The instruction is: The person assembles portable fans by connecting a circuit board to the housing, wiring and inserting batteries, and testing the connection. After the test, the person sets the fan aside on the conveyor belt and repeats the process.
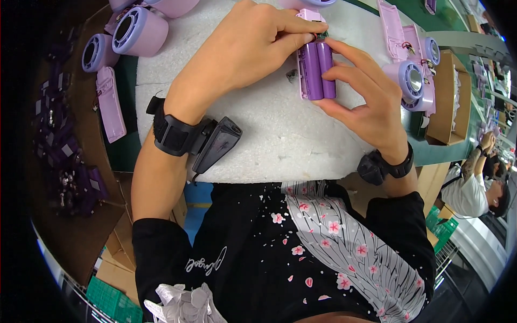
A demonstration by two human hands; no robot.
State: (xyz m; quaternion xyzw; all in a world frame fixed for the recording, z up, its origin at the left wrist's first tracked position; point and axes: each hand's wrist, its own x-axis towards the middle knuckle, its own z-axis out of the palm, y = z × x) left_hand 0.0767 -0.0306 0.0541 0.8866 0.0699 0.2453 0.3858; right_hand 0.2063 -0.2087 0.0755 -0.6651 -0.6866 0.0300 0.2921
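A pair of purple cylindrical battery cells (315, 72) lies side by side in a narrow pink plastic housing half (302, 81) on the foam-covered worktop. At the far end of the cells sits a small green circuit board (322, 35) with dark and red wires. My left hand (256, 40) comes in over the housing, thumb and index finger pinched together at the board and its wires. From the right, my right hand (371, 97) grips the battery cells, its thumb at their near end and its fingers along their right side and by the board. The fingertips partly hide the board.
White foam sheet (258, 145) covers the worktop. Lilac round fan heads (140, 32) and a pink housing (110, 105) sit at left. More pink housings and fan heads (406, 81) lie at right, beside a cardboard box (449, 102). Dark purple parts (64, 151) fill a carton far left. Another person (471, 188) works at right.
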